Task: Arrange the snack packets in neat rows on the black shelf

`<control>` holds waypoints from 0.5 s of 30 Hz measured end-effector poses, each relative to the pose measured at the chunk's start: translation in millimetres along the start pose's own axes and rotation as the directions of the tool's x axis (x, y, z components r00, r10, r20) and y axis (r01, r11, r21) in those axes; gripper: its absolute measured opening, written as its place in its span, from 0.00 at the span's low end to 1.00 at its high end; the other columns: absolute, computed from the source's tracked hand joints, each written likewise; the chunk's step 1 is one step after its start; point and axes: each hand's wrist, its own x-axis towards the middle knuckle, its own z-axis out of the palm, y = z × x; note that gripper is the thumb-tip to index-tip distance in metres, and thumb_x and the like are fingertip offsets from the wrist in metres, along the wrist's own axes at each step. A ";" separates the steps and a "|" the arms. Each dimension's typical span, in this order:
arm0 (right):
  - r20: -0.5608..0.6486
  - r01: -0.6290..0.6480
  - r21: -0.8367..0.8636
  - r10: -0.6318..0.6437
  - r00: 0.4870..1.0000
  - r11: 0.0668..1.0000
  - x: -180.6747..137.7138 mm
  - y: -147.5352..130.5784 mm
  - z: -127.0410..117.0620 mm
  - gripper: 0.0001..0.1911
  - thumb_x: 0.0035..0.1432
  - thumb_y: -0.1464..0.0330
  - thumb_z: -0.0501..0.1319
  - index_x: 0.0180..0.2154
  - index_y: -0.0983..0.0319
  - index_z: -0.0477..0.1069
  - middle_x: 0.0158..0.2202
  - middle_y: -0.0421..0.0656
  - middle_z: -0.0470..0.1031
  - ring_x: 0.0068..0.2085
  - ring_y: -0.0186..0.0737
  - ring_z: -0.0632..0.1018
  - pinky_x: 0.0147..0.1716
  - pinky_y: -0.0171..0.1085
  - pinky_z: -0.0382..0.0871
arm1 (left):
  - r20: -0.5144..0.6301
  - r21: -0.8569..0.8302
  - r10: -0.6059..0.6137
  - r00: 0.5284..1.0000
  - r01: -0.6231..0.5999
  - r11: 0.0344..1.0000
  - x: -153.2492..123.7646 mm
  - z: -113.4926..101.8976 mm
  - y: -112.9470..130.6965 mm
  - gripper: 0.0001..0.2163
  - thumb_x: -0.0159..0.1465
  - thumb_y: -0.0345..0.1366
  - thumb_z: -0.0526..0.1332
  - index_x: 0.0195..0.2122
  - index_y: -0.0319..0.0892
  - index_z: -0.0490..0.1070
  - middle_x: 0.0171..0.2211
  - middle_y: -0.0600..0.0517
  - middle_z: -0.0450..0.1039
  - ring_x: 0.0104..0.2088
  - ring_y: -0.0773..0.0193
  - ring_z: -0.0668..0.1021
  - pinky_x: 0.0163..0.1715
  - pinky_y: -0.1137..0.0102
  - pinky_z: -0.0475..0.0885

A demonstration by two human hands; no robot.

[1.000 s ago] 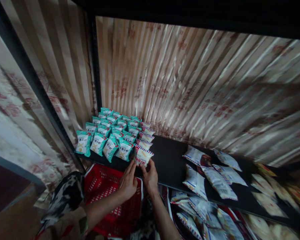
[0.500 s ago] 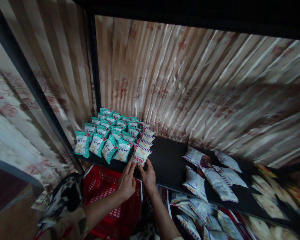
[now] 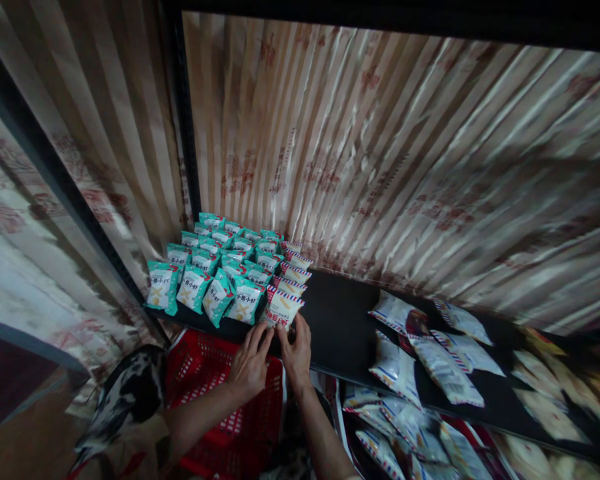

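A white snack bag (image 3: pixel 281 308) with a red-and-blue striped top edge stands upright at the shelf's front, ending a row of similar bags. My left hand (image 3: pixel 251 363) is at its lower left corner, fingertips against the bag. At the lower right corner my right hand (image 3: pixel 296 353) has its thumb on the front and its fingers along the side. Both hands grip the bag's lower part between them. Directly left of it stand rows of teal-and-white snack bags (image 3: pixel 245 300).
Below the shelf's front edge hangs or stands a red basket (image 3: pixel 205 360). Several striped bags (image 3: pixel 443 367) lie flat on the black shelf (image 3: pixel 337 320) to the right. More bags fill a container (image 3: pixel 341 423) below. A dark post (image 3: pixel 187 133) rises at the back left corner.
The snack bag stays in place at the row's front. My left hand has shifted slightly down and left; the right hand is nearly unchanged. The view has tilted a little.
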 end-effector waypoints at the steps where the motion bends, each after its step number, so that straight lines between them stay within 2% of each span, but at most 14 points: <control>1: -0.002 0.005 -0.008 -0.005 1.000 1.000 1.3 1.1 2.0 0.31 0.55 0.51 0.54 0.55 0.62 0.62 0.53 0.53 0.65 0.54 0.49 0.66 0.51 0.50 0.63 | 0.003 0.006 0.000 1.000 0.000 1.000 0.8 0.5 -0.8 0.33 0.53 0.23 0.51 0.63 0.40 0.50 0.64 0.44 0.49 0.62 0.54 0.56 0.58 0.56 0.61; 4: 0.003 -0.007 -0.001 0.007 1.000 1.000 1.4 3.4 6.4 0.30 0.56 0.50 0.53 0.54 0.61 0.63 0.53 0.53 0.66 0.54 0.49 0.66 0.50 0.50 0.64 | -0.013 0.022 0.023 1.000 -0.022 1.000 1.2 3.2 -4.4 0.34 0.53 0.23 0.50 0.63 0.40 0.49 0.63 0.44 0.49 0.62 0.55 0.56 0.57 0.57 0.62; 8: 0.036 -0.048 0.025 0.047 0.998 0.999 -2.9 3.3 4.1 0.31 0.54 0.50 0.55 0.54 0.62 0.63 0.55 0.53 0.64 0.56 0.49 0.65 0.52 0.49 0.62 | -0.063 0.090 0.133 0.989 -0.127 0.988 -1.5 6.2 -9.1 0.34 0.54 0.23 0.50 0.64 0.40 0.45 0.64 0.45 0.48 0.63 0.54 0.54 0.57 0.57 0.61; 11: 0.026 -0.114 0.080 0.113 0.993 0.990 0.8 3.7 -2.3 0.35 0.55 0.50 0.54 0.58 0.63 0.58 0.59 0.53 0.60 0.59 0.49 0.61 0.57 0.50 0.56 | -0.093 0.175 0.204 0.974 -0.186 0.967 -0.9 5.4 -9.5 0.34 0.55 0.23 0.49 0.65 0.41 0.43 0.65 0.46 0.47 0.64 0.53 0.51 0.57 0.56 0.58; 15: 0.055 -0.259 0.266 0.254 0.966 0.928 23.7 6.3 -8.7 0.36 0.58 0.48 0.45 0.60 0.62 0.55 0.63 0.49 0.55 0.63 0.44 0.56 0.61 0.46 0.47 | -0.073 0.280 0.309 0.948 -0.278 0.919 8.2 -0.5 -6.7 0.32 0.57 0.24 0.49 0.64 0.44 0.46 0.65 0.50 0.49 0.64 0.51 0.48 0.58 0.54 0.54</control>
